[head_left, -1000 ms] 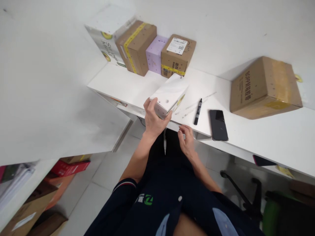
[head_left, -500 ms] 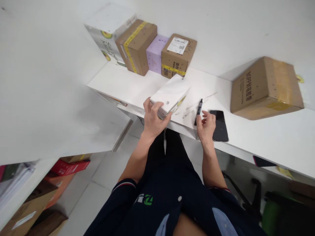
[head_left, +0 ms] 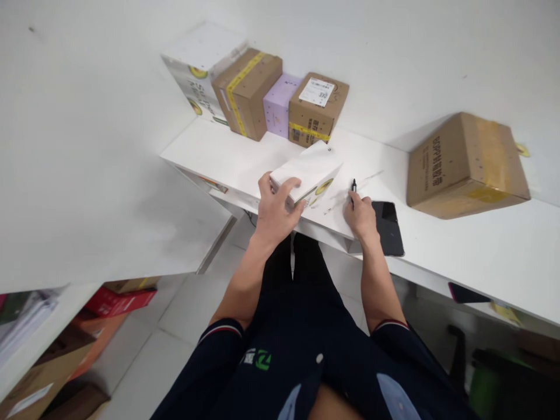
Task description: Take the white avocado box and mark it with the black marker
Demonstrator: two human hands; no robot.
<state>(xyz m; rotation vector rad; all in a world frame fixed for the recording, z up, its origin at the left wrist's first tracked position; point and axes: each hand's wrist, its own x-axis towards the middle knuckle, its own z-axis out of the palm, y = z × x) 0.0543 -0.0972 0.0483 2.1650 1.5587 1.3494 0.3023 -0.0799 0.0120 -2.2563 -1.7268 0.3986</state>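
Note:
My left hand (head_left: 275, 211) grips the near end of a white box (head_left: 310, 170) with an avocado picture on its side, held at the front edge of the white table (head_left: 459, 245). My right hand (head_left: 361, 214) rests on the table over a black marker pen (head_left: 353, 188), fingers curled around its lower part; only the pen's tip end shows. A black phone (head_left: 388, 227) lies flat just right of that hand.
A large brown carton (head_left: 466, 166) sits at the right against the wall. At the back stands a row: a white avocado-printed box (head_left: 196, 73), a brown box with yellow tape (head_left: 245, 90), a purple box (head_left: 280, 105), a labelled brown box (head_left: 315, 108). Boxes lie on the floor at lower left (head_left: 118, 300).
My right hand rose from below the table edge, reached to the pen beside the phone and closed on it. My left hand kept hold of the white box.

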